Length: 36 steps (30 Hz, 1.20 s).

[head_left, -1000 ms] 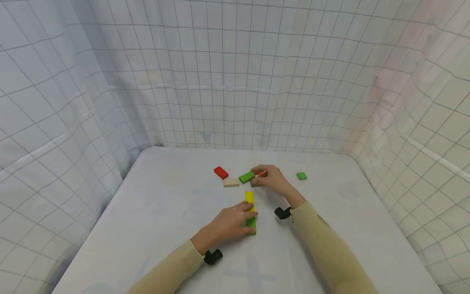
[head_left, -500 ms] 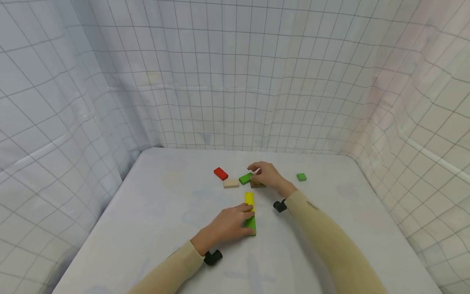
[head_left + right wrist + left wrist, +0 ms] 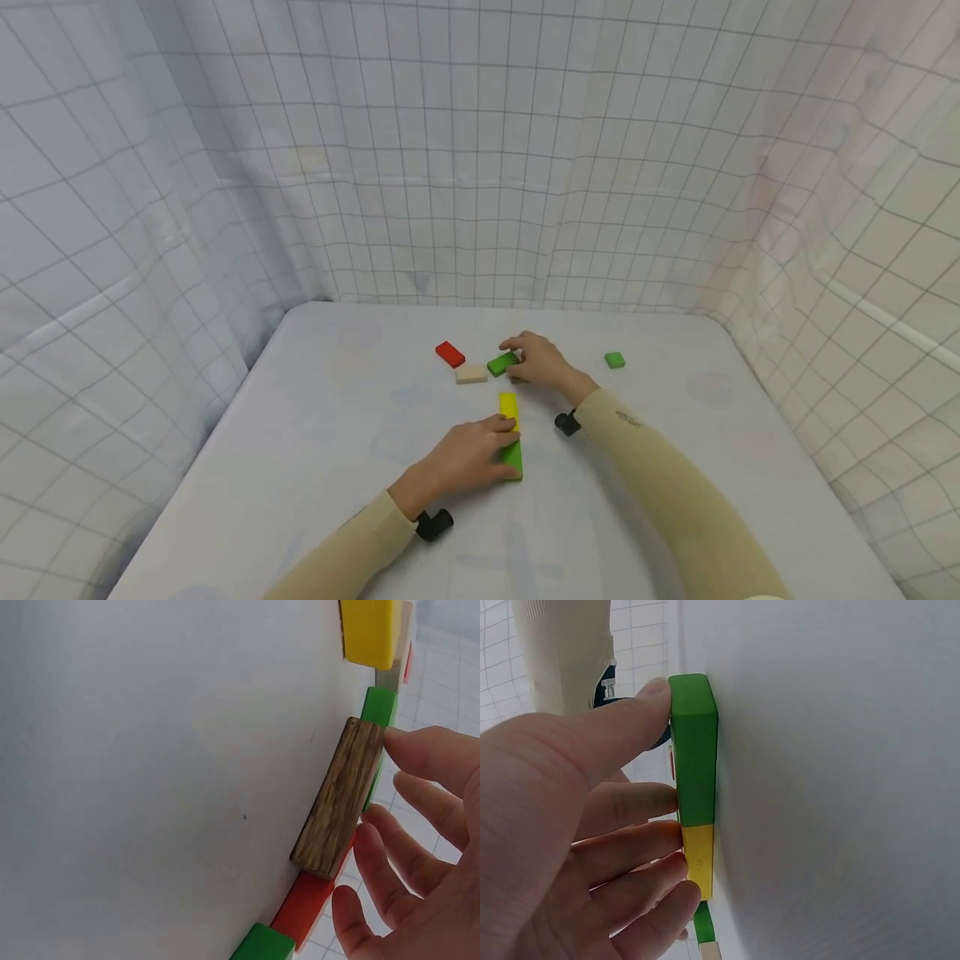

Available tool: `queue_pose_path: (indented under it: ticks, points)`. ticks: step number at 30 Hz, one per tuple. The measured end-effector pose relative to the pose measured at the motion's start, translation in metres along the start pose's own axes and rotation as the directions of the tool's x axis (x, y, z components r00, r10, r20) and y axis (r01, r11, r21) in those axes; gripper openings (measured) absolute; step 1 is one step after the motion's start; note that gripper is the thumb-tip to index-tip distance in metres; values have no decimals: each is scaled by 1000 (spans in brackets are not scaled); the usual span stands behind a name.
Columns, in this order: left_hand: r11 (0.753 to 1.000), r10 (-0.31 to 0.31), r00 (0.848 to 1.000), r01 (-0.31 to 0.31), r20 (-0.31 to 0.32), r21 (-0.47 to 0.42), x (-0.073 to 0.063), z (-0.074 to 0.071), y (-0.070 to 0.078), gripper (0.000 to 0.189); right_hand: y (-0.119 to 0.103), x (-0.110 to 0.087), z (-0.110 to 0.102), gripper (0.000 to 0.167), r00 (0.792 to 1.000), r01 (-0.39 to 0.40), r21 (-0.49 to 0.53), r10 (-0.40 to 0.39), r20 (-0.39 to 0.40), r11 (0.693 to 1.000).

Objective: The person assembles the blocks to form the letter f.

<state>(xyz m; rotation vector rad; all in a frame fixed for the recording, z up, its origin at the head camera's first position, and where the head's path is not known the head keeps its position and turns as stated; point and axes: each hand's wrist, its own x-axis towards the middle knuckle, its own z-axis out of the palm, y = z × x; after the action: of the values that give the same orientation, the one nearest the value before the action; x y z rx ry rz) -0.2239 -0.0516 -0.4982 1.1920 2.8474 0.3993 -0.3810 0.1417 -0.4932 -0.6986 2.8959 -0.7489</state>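
My left hand (image 3: 465, 457) rests its fingertips on a yellow block (image 3: 508, 405) and a green block (image 3: 512, 460), which lie end to end. In the left wrist view its thumb touches the green block near its end, while the other fingers lie along both blocks. Farther back, my right hand (image 3: 543, 362) hovers over a dark wood-grain block (image 3: 339, 799), mostly hidden by it in the head view. The thumb is at one end of that block; the other fingers are spread loosely. Beside those fingertips lies another green block (image 3: 500, 364).
A beige block (image 3: 471, 375) and a red block (image 3: 450, 354) lie left of the right hand. Off to the right is a small green block (image 3: 615, 360). Behind the wood-grain block, a second red block (image 3: 302, 906) shows. Grid-patterned curtains (image 3: 480, 167) enclose the white table (image 3: 337, 433).
My right hand has shifted left and lowered over the wood-grain block; the orange-red patch seen by its fingers earlier is now hidden. The left hand has stayed put.
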Motion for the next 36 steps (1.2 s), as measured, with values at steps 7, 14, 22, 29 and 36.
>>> queue_pose_path:
  ticks: [7, 14, 22, 29, 36]
  points:
    - [999, 16, 1000, -16, -4, 31, 0, 2, 0, 61, -4, -3, 6, 39, 1000, 16, -164, -19, -15, 986]
    - [999, 32, 999, -31, -25, 31, -1, 2, 0, 60, -7, -4, 8, 39, 1000, 1, -217, -6, -24, 976]
    - [999, 15, 1000, -15, -7, 48, -2, 3, 1, 61, -3, -2, 10, 34, 1000, -6, -234, 0, -25, 972]
    - [998, 28, 999, -26, -29, 58, -3, 4, 0, 61, 2, -3, 6, 32, 1000, -1, -230, -6, -27, 973]
    - [997, 36, 999, -34, -35, 66, -3, 1, -1, 60, 2, -5, -3, 32, 999, -17, -93, 14, -35, 995]
